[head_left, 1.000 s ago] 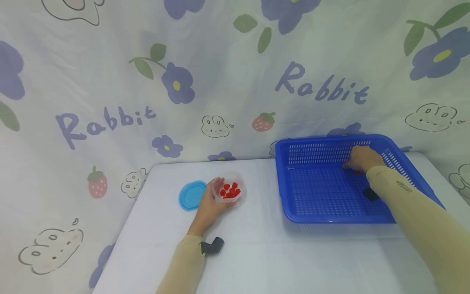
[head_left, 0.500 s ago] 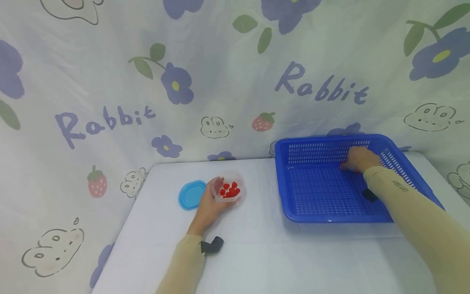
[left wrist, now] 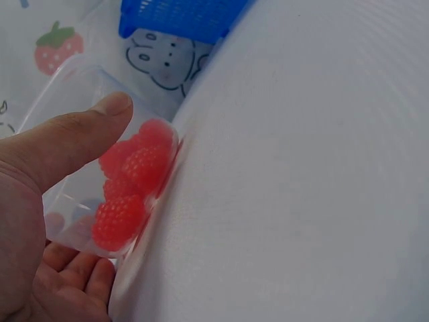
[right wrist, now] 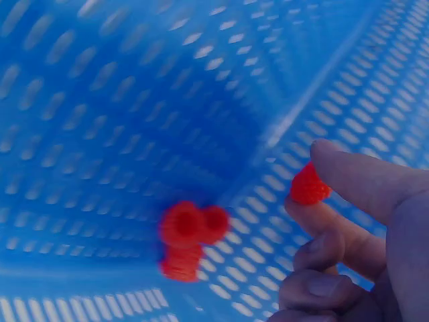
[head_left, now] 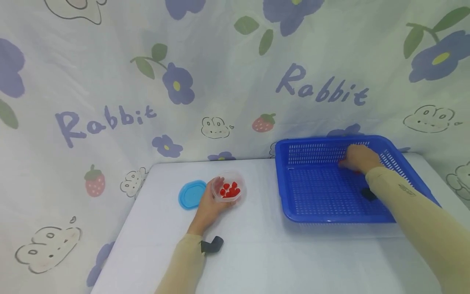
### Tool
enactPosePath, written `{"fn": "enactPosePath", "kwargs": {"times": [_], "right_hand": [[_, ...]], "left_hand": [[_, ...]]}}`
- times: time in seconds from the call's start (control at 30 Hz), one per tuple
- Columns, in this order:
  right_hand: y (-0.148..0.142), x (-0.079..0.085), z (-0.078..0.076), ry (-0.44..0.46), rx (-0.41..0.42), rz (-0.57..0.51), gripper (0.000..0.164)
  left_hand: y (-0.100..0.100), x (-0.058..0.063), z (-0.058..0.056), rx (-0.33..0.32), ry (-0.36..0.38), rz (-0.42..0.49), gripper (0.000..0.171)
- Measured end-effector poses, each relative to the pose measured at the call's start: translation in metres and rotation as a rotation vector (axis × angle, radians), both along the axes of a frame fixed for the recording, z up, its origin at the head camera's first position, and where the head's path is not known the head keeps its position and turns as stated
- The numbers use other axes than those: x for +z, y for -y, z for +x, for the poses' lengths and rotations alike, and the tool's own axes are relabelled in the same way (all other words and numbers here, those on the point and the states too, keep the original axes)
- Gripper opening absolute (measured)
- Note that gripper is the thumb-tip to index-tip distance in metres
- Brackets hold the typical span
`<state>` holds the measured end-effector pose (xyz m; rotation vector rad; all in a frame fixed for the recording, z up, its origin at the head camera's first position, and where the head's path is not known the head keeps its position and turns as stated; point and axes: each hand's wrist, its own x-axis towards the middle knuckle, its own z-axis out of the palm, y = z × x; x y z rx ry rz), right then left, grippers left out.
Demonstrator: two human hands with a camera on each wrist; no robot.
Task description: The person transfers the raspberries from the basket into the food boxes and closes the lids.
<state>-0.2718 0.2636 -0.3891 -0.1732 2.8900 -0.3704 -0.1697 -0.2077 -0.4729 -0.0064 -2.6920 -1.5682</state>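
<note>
My left hand grips a small clear plastic container on the table, its thumb along the near wall in the left wrist view. Several red raspberries lie at the bottom of that container. Inside the blue basket, toward its back right, is my right hand. Between thumb and forefinger it pinches one raspberry, clearest in the right wrist view. A small cluster of other raspberries lies on the basket floor beside this hand, mostly hidden by the hand in the head view.
A light blue lid lies flat on the white table, left of the container. The basket has raised slotted walls. A patterned curtain hangs right behind the table.
My right hand has taken a raspberry between thumb and forefinger and risen slightly inside the basket. The left hand and container have stayed in place.
</note>
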Motion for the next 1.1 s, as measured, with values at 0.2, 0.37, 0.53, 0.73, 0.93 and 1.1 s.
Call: {"fn": "enactPosePath", "kwargs": {"times": [0.2,0.37,0.53,0.73,0.93,1.1], "right_hand": [[0.006,0.020,0.007,-0.046,0.033,-0.063,0.040],[0.016,0.040,0.016,-0.070,0.022,-0.060,0.056],[0.029,0.053,0.032,-0.072,0.027,-0.080,0.057],[0.040,0.065,0.052,-0.089,0.041,-0.129,0.053],[0.056,0.077,0.070,-0.172,0.086,-0.139,0.043],[0.072,0.081,0.084,-0.204,0.131,-0.146,0.036]], "left_hand": [[0.000,-0.001,0.000,0.002,0.017,0.003,0.093],[0.001,-0.002,-0.001,0.011,0.026,0.009,0.093],[0.001,-0.002,-0.001,0.001,0.021,0.018,0.093],[0.001,-0.002,0.000,-0.008,0.024,0.016,0.093],[0.000,0.000,0.000,-0.011,0.017,0.027,0.094],[0.000,0.000,0.000,-0.005,0.023,0.030,0.095]]}}
